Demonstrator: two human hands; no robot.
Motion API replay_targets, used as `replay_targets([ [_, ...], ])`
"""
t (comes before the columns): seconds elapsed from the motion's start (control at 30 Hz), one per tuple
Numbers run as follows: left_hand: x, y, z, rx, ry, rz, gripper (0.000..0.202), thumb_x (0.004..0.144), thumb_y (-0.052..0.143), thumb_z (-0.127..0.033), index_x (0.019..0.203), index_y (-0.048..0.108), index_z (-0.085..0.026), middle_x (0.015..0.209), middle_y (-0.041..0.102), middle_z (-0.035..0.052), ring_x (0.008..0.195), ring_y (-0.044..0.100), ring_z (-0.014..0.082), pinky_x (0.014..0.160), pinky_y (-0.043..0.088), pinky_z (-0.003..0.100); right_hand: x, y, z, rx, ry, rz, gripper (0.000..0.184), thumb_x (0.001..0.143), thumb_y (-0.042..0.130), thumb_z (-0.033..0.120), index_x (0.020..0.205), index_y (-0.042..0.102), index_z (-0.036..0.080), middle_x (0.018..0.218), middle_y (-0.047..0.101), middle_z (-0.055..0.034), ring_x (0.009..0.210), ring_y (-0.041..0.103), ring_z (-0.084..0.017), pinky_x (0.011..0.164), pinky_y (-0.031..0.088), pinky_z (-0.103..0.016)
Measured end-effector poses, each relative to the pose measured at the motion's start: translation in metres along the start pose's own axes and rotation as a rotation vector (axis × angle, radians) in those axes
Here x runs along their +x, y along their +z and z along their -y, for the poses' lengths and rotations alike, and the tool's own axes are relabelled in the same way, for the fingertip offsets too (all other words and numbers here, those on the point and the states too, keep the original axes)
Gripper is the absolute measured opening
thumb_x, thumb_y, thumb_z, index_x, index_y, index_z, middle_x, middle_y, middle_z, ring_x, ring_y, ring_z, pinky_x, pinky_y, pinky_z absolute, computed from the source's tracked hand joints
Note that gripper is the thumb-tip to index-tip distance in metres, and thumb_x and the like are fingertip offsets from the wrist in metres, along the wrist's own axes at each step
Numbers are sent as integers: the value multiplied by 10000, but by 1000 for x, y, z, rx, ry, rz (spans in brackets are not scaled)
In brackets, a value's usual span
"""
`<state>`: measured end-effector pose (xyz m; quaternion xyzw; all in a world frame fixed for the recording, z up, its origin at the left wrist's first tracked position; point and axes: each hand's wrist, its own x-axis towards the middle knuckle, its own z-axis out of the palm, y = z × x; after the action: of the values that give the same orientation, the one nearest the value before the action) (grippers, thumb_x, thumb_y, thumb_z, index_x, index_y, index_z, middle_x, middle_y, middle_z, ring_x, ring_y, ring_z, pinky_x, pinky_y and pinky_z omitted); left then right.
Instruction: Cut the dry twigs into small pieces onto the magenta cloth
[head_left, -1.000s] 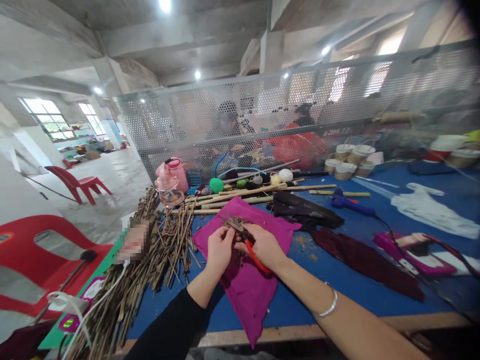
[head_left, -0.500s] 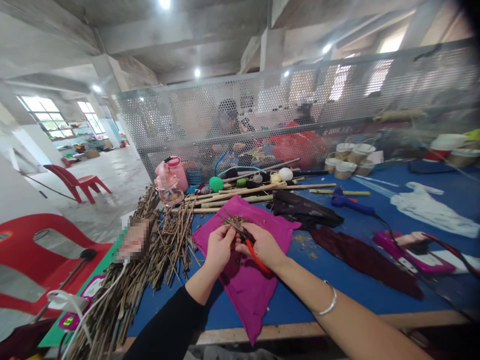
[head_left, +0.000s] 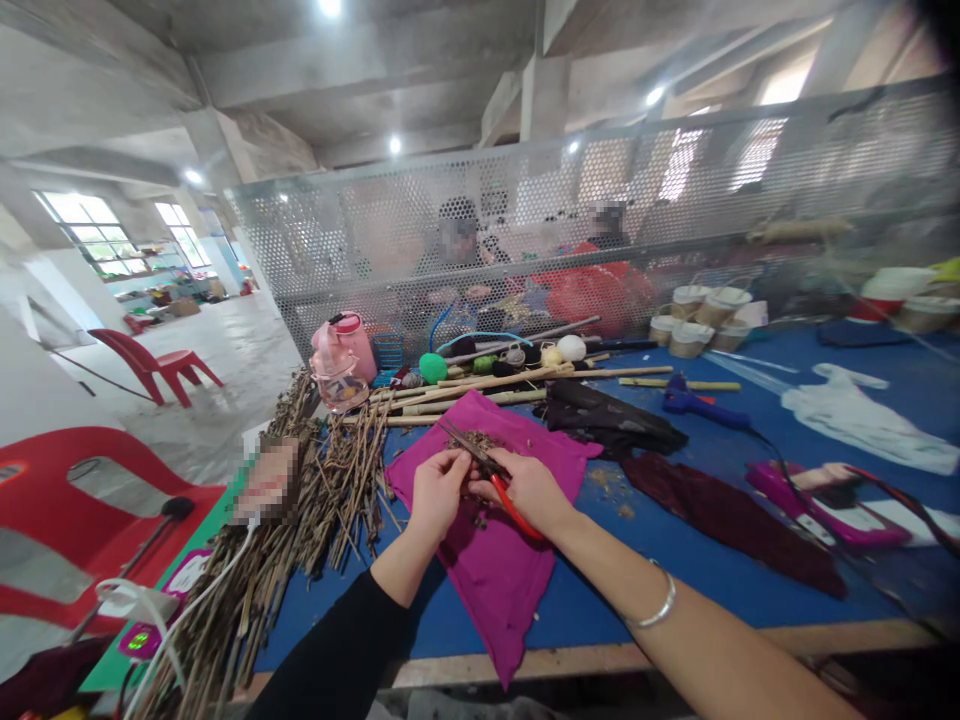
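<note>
Over the magenta cloth, red-handled scissors are gripped in the right hand, the left hand pinched closed beside them, its contents hidden, with brown stems left of the cloth and 1 maroon textile to its right.

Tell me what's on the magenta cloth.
Brown bits lie on the cloth. The left hand, right hand and scissors are over it, hiding whatever lies beneath.

Blue tabletop: dry sticks left, magenta cloth centre, dark red cloth right.
</note>
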<state>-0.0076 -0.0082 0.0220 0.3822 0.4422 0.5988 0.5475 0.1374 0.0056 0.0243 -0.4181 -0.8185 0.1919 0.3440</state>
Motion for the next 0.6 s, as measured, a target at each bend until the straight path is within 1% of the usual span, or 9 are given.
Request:
replay_targets([
  [0.1,1,-1,0,-12,-6,-37,312,591,717,-333,795,662,-103,627,619,18,526,545,85,504,451,189,1,0,-3,8,9,-51,355,755,579,449,1010,570,203,846,673,-56,737,624,-195,639,441,-254],
  [0.2,2,-1,0,-44,-10,-72,324,559,741,-324,776,648,-103,600,618,12,498,539,77,494,433,181,2,1,-6,-22,32,-81,390,722,612,441,1013,552,189,835,663,-55,723,614,-192,630,441,-260],
  [0.33,1,-1,-3,-49,-28,-96,319,536,755,-322,732,638,-99,591,618,17,492,536,72,485,417,171,0,2,-5,-81,1,-67,488,680,650,425,1083,509,188,986,626,-83,888,591,-219,750,442,-311],
  [0.43,1,0,-5,-38,1,-79,286,546,747,-317,697,638,-100,577,611,13,481,521,67,474,408,169,0,3,-2,-103,-33,-42,528,659,665,435,1087,508,168,1023,603,-108,938,571,-239,799,432,-346],
  [0.5,0,1,-5,-18,16,-75,270,546,743,-308,695,648,-104,581,618,15,483,521,71,471,405,170,0,3,-1,-95,-44,-30,513,657,671,436,1070,524,170,1010,606,-108,929,569,-243,800,432,-354],
  [0.6,-1,1,-5,32,20,-74,256,549,734,-309,690,663,-107,579,629,21,481,524,81,458,401,176,1,2,-1,-47,-44,-21,436,687,658,416,1049,548,200,983,618,-84,899,576,-229,782,437,-339],
])
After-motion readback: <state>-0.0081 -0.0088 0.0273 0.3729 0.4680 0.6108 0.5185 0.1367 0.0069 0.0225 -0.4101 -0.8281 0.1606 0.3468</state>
